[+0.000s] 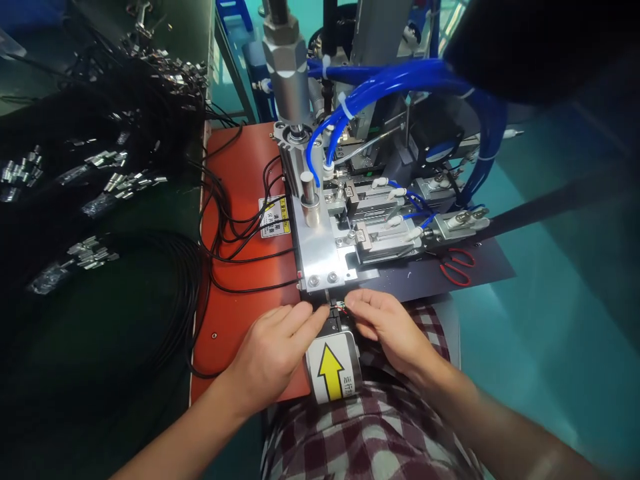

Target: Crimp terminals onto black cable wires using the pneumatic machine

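My right hand (383, 323) pinches a small wired connector (341, 306) with thin red and white wires, at the front of the machine. Just left of it is my left hand (275, 347), fingers bent together. One of its digits reaches the narrow black track (332, 321) beside the connector; what lies under those fingers is hidden. A white plate with a yellow arrow (331, 370) sits below the track, between both wrists. Above the hands stands the metal press block (320, 257) of the machine.
Black cables (235, 257) cross the red board (225, 347) on the left. Bundles of cables with metal-shelled ends (93, 252) lie on the dark table. Blue air tubes (400, 77) arch over pneumatic cylinders (385, 240). Red-handled scissors (457, 268) rest on the right.
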Motion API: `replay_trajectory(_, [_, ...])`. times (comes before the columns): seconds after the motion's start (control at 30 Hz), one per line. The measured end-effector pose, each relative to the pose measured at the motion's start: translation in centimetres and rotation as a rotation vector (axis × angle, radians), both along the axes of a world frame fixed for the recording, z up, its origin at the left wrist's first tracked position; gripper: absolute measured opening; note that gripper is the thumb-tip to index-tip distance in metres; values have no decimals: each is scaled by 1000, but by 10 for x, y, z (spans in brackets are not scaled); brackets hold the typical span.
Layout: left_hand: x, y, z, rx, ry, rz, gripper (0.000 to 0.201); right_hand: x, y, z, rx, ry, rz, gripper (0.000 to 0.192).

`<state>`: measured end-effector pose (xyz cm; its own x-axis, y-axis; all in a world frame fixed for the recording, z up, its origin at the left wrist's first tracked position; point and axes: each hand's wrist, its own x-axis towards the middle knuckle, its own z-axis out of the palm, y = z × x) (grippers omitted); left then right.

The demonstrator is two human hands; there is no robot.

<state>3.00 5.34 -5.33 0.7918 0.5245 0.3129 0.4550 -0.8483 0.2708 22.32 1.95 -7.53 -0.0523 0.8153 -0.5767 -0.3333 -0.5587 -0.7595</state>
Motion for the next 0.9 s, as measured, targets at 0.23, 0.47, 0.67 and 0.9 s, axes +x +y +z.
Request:
replay_trajectory(0.23, [1,0,-2,-1,-8,16,27,-12,-20,1,149,-339,-36,25])
replay_trajectory(0.47, [3,1,0,1,-23,12,26,-5,-15,8,641,-849,62,13])
replay_trajectory(0.67, [1,0,-1,-12,-21,1,26,-2,-7,-1,192,-315,25,17])
replay_trajectory(0.9, [2,1,1,-33,18,22,25,-3,-5,1,124,-117,-25,27])
